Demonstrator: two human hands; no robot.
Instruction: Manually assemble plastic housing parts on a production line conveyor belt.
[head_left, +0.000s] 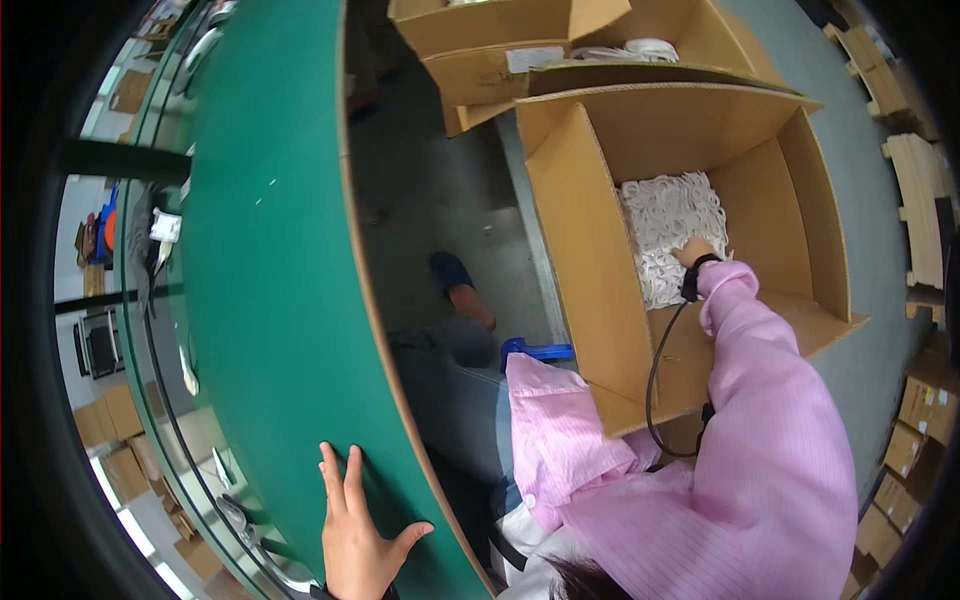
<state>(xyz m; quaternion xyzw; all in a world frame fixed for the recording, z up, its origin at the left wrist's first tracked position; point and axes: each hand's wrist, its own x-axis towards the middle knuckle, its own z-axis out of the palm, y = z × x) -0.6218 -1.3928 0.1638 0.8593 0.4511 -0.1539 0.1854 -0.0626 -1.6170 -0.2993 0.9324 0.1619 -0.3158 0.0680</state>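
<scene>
My left hand rests on the green tabletop near its brown edge, fingers spread and holding nothing. To the right, my right arm in a pink striped sleeve reaches into an open cardboard box. Inside it lies a dense layer of white looped pieces, perhaps coiled cables; their exact kind is too small to tell. On top of these pieces, my right hand has its fingers curled down among them. What the fingertips grip is hidden. A black cord hangs from the dark band at my right wrist.
Another cardboard box with white items stands beyond the first. A blue plastic part sits beside the near box. Left of the tabletop run a glass-edged shelf and a black upright. Pallets and stacked cartons line the right.
</scene>
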